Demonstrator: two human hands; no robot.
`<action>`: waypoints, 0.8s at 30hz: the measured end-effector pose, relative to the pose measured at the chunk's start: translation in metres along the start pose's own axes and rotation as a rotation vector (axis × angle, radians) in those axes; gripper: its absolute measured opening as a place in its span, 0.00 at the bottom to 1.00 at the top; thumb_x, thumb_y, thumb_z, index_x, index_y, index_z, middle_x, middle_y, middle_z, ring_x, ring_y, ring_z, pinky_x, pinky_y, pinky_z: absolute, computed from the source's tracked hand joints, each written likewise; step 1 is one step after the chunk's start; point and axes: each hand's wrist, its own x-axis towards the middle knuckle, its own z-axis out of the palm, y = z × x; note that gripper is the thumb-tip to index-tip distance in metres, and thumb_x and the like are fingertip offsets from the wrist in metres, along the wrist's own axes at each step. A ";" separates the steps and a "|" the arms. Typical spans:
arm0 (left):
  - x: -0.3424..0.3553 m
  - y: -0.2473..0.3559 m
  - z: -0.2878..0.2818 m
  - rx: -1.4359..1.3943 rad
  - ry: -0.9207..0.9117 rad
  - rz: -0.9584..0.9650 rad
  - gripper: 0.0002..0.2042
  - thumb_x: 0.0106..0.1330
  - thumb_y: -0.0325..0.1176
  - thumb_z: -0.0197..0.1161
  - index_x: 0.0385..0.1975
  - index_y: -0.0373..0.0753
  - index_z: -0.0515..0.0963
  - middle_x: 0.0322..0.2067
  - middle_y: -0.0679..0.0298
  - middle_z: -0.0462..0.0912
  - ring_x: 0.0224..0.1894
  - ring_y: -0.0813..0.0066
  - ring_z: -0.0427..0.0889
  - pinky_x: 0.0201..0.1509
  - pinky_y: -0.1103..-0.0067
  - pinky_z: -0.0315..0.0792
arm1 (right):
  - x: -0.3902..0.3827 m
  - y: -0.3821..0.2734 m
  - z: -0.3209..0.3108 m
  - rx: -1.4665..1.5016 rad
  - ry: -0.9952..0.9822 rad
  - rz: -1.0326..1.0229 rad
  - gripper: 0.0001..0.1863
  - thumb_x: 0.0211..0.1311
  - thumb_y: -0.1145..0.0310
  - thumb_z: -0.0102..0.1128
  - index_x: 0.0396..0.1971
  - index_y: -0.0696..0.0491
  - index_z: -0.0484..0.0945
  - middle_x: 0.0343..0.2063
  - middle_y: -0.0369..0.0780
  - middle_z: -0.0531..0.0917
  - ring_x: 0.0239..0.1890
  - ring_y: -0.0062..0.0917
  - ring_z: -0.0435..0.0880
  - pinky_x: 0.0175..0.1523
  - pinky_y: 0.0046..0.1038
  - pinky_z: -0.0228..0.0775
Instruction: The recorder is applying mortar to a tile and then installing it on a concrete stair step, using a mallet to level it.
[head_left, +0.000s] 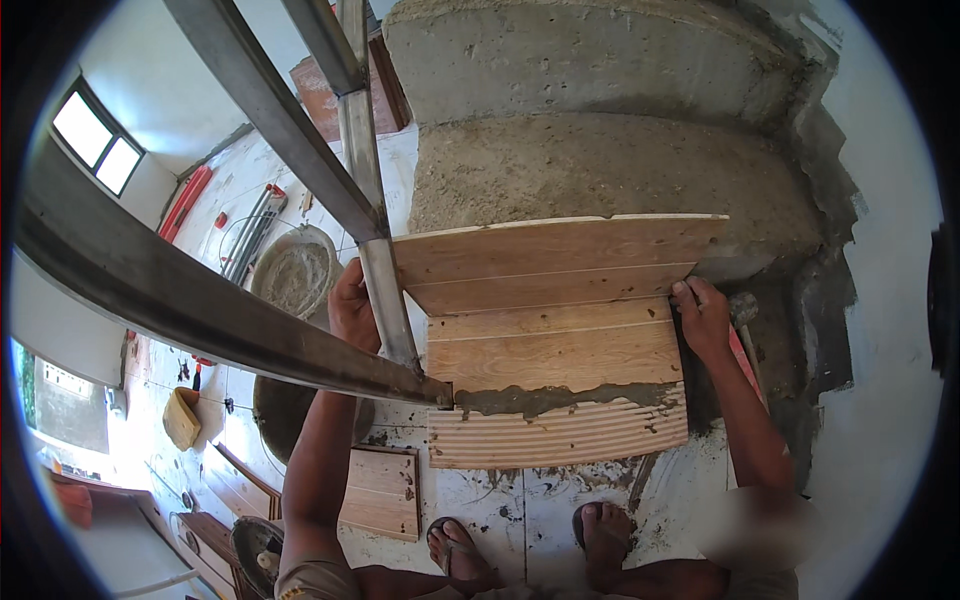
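Right of centre, the right hand pinches a tile; a post partly hides the left hand, grip unclear.

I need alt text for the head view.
The left hand and right hand are at opposite ends of a wood-patterned board, beyond a strip of grey mortar on a step; a metal railing crosses at left.

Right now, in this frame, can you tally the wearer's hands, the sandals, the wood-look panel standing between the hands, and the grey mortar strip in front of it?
Hands (left hand, right hand): 2
Sandals: 2
Standing panel: 1
Mortar strip: 1
Total: 6
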 end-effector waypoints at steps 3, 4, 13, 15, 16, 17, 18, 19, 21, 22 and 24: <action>0.002 -0.005 -0.003 0.099 -0.031 0.026 0.09 0.68 0.21 0.69 0.45 0.35 0.82 0.39 0.65 0.86 0.43 0.78 0.86 0.51 0.77 0.84 | -0.003 -0.004 0.005 0.151 0.018 0.087 0.14 0.73 0.66 0.59 0.30 0.61 0.79 0.26 0.49 0.81 0.32 0.44 0.82 0.39 0.40 0.71; 0.002 -0.006 -0.003 0.108 -0.037 0.053 0.09 0.68 0.21 0.68 0.46 0.35 0.82 0.39 0.65 0.86 0.43 0.78 0.86 0.51 0.77 0.84 | -0.004 -0.005 0.006 0.254 0.041 0.145 0.14 0.72 0.66 0.59 0.29 0.61 0.78 0.25 0.48 0.81 0.32 0.44 0.81 0.40 0.40 0.71; -0.028 -0.052 -0.006 0.269 -0.038 0.068 0.12 0.68 0.28 0.72 0.47 0.34 0.80 0.41 0.63 0.86 0.44 0.71 0.87 0.48 0.76 0.80 | 0.000 0.003 -0.001 -0.139 -0.024 -0.103 0.14 0.71 0.63 0.61 0.37 0.61 0.81 0.31 0.50 0.86 0.36 0.37 0.87 0.44 0.35 0.76; -0.045 -0.072 0.004 0.298 -0.012 -0.045 0.14 0.66 0.29 0.75 0.47 0.32 0.81 0.38 0.63 0.86 0.41 0.74 0.86 0.45 0.76 0.80 | -0.001 0.004 -0.003 -0.141 -0.010 -0.088 0.11 0.69 0.65 0.63 0.35 0.59 0.81 0.31 0.50 0.85 0.37 0.44 0.84 0.45 0.40 0.74; -0.052 -0.082 0.009 0.347 0.024 -0.165 0.16 0.63 0.30 0.77 0.46 0.30 0.83 0.35 0.62 0.87 0.39 0.76 0.86 0.42 0.77 0.79 | -0.002 0.005 -0.004 -0.123 -0.007 -0.077 0.09 0.66 0.66 0.65 0.34 0.58 0.81 0.31 0.51 0.85 0.38 0.52 0.82 0.47 0.44 0.73; -0.056 -0.087 0.010 0.316 0.054 -0.177 0.17 0.62 0.32 0.78 0.46 0.31 0.83 0.37 0.61 0.88 0.38 0.72 0.88 0.42 0.74 0.80 | -0.003 0.005 -0.004 -0.144 -0.034 -0.044 0.10 0.65 0.66 0.67 0.35 0.58 0.81 0.32 0.51 0.86 0.39 0.51 0.83 0.48 0.44 0.74; -0.055 -0.093 0.008 0.310 0.047 -0.177 0.17 0.62 0.32 0.78 0.46 0.31 0.83 0.37 0.61 0.88 0.38 0.72 0.88 0.42 0.74 0.80 | -0.003 0.004 -0.006 -0.151 -0.030 -0.040 0.10 0.65 0.66 0.67 0.35 0.58 0.81 0.32 0.51 0.86 0.39 0.51 0.83 0.48 0.44 0.74; -0.055 -0.098 0.007 0.339 0.041 -0.178 0.16 0.63 0.32 0.78 0.46 0.32 0.84 0.37 0.61 0.88 0.38 0.72 0.88 0.42 0.74 0.80 | -0.004 0.004 -0.008 -0.152 -0.066 -0.017 0.11 0.66 0.65 0.67 0.37 0.58 0.82 0.33 0.50 0.87 0.39 0.48 0.84 0.48 0.41 0.75; -0.053 -0.101 0.010 0.332 0.039 -0.193 0.14 0.63 0.33 0.76 0.44 0.34 0.85 0.37 0.61 0.88 0.38 0.72 0.88 0.44 0.74 0.80 | -0.005 0.000 -0.007 -0.150 -0.103 0.007 0.12 0.66 0.64 0.67 0.39 0.59 0.83 0.34 0.50 0.88 0.39 0.44 0.86 0.48 0.38 0.75; -0.052 -0.104 0.012 0.332 0.038 -0.193 0.14 0.63 0.33 0.76 0.44 0.34 0.85 0.37 0.61 0.88 0.38 0.72 0.88 0.44 0.74 0.80 | -0.005 -0.004 -0.007 -0.136 -0.096 0.038 0.12 0.66 0.64 0.68 0.37 0.58 0.83 0.33 0.50 0.88 0.39 0.46 0.86 0.48 0.41 0.76; -0.049 -0.109 0.015 0.369 0.008 -0.184 0.14 0.65 0.31 0.75 0.47 0.33 0.84 0.37 0.61 0.88 0.38 0.74 0.87 0.45 0.74 0.80 | -0.005 -0.003 -0.007 -0.121 -0.084 0.067 0.11 0.65 0.64 0.68 0.35 0.57 0.82 0.33 0.50 0.88 0.39 0.48 0.86 0.49 0.43 0.76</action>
